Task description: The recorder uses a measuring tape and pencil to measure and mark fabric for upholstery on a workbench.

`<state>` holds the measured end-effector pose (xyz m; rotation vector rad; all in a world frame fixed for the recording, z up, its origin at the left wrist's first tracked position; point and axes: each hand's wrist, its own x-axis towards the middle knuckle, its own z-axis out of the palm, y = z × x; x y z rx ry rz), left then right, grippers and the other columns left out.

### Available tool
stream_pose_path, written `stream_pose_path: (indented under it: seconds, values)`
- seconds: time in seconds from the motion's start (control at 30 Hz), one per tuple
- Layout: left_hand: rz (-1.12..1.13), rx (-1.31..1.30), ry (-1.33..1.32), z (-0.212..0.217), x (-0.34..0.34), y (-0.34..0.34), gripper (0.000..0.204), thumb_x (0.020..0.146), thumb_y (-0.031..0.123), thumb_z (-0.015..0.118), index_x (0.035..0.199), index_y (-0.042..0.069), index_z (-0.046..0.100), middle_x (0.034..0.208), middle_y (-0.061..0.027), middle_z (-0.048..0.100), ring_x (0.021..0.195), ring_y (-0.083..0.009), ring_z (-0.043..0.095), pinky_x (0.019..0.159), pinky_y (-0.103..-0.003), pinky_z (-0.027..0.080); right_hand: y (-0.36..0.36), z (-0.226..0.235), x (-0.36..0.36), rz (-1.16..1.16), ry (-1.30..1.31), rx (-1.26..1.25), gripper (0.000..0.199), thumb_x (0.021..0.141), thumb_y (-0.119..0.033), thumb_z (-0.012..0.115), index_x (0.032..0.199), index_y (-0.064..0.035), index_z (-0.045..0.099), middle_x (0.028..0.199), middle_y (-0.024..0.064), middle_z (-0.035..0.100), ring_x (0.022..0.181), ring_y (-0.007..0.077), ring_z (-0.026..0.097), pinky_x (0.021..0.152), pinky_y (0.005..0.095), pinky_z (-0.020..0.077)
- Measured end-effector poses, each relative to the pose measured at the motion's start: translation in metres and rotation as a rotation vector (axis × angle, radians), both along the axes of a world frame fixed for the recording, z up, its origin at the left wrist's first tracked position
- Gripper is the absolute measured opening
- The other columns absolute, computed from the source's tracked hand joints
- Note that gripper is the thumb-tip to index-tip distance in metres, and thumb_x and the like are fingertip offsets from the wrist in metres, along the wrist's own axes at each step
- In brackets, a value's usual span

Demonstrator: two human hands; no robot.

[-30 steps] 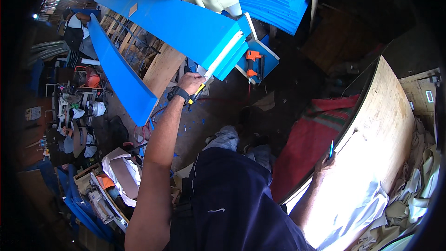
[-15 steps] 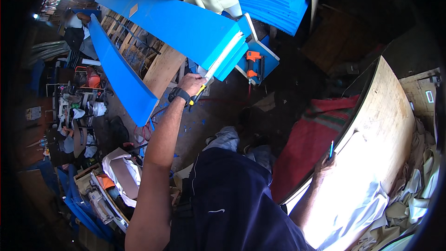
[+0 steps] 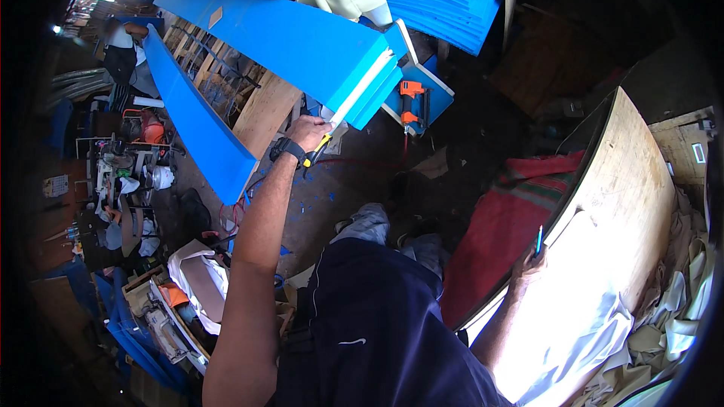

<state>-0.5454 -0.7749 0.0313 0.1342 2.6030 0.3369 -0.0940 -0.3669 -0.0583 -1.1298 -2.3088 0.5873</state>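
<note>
Pale strip (image 3: 364,87) lies slantwise along the near end of stacked blue sheets (image 3: 298,45). Left hand (image 3: 309,134): fingers look pinched on its lower end, a yellow-and-black tool (image 3: 320,149) under the palm. Right hand (image 3: 532,265): fingers closed round a blue pencil (image 3: 538,240), by a curved wooden panel (image 3: 615,173).

Handling, by judgement: strip light, thin, fairly stiff; best held by its end. Sheets probably light, springy foam, easily dented; support along long edges.

Unclear: tool's kind, left fingertips, strip's markings, right hand's contact with panel.
</note>
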Motion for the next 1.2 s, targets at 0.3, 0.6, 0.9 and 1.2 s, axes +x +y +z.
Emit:
stream_pose_path:
  seconds: [0.3,0.6,0.9,1.2]
  values:
    - [-0.031,0.07,0.057,0.006,0.005,0.002,0.049,0.083,0.055,0.065,0.094,0.008,0.076,0.088,-0.0133,0.072,0.085,-0.0283,0.068,0.074,-0.041,0.051,-0.001,0.002,-0.002,-0.007,0.015,0.0,0.029,0.097,-0.031,0.054,0.084,-0.0052,0.056,0.067,0.0145,0.055,0.057,0.0319,0.056,0.052,0.0415,0.0429]
    - [0.064,0.069,0.049,0.007,0.01,0.006,0.045,0.086,0.053,0.065,0.09,0.01,0.075,0.075,-0.0115,0.07,0.073,-0.0236,0.068,0.066,-0.037,0.049,0.0,-0.002,0.001,-0.03,-0.015,-0.032,0.022,0.095,-0.025,0.056,0.087,-0.0039,0.057,0.07,0.0183,0.057,0.061,0.038,0.057,0.056,0.045,0.0445]
    - [-0.024,0.199,0.174,-0.014,0.009,-0.007,0.029,0.089,0.037,0.066,0.103,0.013,0.074,0.08,-0.0125,0.071,0.075,-0.0254,0.069,0.067,-0.039,0.05,0.001,0.001,0.0,-0.016,-0.052,-0.024,0.021,0.094,-0.024,0.055,0.089,-0.0032,0.058,0.073,0.021,0.059,0.064,0.0401,0.059,0.058,0.0463,0.0454]
    - [0.005,0.19,0.133,-0.004,0.011,0.0,0.034,0.087,0.043,0.068,0.1,0.013,0.075,0.077,-0.0102,0.071,0.071,-0.0218,0.067,0.063,-0.036,0.048,0.001,0.001,-0.001,-0.029,-0.023,-0.029,0.023,0.095,-0.026,0.055,0.089,-0.0044,0.058,0.072,0.0198,0.058,0.063,0.0394,0.059,0.057,0.0455,0.0452]
